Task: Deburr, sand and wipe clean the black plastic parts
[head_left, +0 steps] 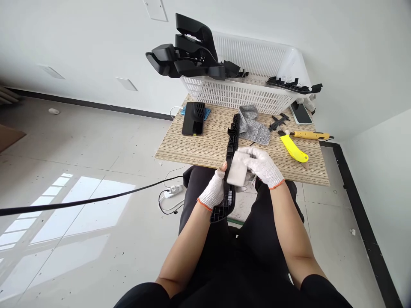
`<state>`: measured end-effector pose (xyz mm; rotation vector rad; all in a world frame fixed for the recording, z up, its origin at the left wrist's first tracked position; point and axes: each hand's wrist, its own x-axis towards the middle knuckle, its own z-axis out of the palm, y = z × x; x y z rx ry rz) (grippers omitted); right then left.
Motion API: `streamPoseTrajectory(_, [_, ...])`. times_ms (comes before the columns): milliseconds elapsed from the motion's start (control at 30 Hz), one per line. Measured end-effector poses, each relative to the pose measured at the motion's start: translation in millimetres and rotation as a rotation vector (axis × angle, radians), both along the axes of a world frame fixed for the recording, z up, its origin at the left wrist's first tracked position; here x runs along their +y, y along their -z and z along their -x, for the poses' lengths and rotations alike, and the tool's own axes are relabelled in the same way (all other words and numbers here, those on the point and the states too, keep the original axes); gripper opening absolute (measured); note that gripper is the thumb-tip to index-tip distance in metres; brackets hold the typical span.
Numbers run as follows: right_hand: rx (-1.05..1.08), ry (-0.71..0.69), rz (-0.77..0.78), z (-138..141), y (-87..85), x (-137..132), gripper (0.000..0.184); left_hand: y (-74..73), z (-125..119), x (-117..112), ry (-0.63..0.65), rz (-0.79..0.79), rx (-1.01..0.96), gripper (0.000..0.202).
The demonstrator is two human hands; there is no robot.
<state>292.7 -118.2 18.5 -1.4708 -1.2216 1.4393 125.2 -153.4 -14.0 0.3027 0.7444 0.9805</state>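
My left hand (215, 188), in a white knit glove with the thumb tip bare, is closed around the near half of a long black plastic trim part (232, 141). The part lies lengthwise away from me, its far end over the table and its curved near end above my lap. In my right hand (261, 166), also gloved, is a flat white rectangular block (236, 170). The fingers grip its far right side, and it overlaps the right edge of the black part; firm contact cannot be made out. A grey cloth (253, 126) lies just beyond.
On the wooden table (180, 147) are a black device (194, 119), a yellow utility knife (293, 147), a yellow pen-shaped tool (310, 135), calipers (278, 122) and a phone (301, 112). Behind, a white basket (234, 92) holds several black parts (195, 51). A black cable (96, 199) crosses at left.
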Motion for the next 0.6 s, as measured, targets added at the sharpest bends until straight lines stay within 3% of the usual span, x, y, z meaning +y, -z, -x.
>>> streamPoseTrajectory(67, [0.015,-0.034,0.027,-0.7,0.2,0.2,0.047,1.3,-0.2,0.3,-0.028,-0.007,0.008,0.052])
streamPoseTrajectory(167, [0.02,0.05,0.0,-2.4,-0.4,0.0,0.046,2.7,-0.1,0.3,0.017,0.017,-0.012,0.058])
streamPoseTrajectory(267, [0.012,-0.06,0.045,-2.8,-1.8,-0.8,0.049,1.7,0.6,-0.2,-0.034,0.008,0.022,0.056])
streamPoseTrajectory(400, [-0.036,0.107,0.001,-2.3,-0.8,0.0,0.049,-1.1,2.4,-0.8,0.098,0.02,-0.039,0.068])
streamPoseTrajectory(500, [-0.067,0.066,-0.022,-4.5,2.7,1.6,0.053,-0.5,3.0,-0.8,0.118,0.029,-0.062,0.075])
streamPoseTrajectory(600, [-0.053,0.132,-0.039,-7.2,5.1,1.8,0.057,1.9,2.3,-0.7,0.106,0.05,-0.067,0.075])
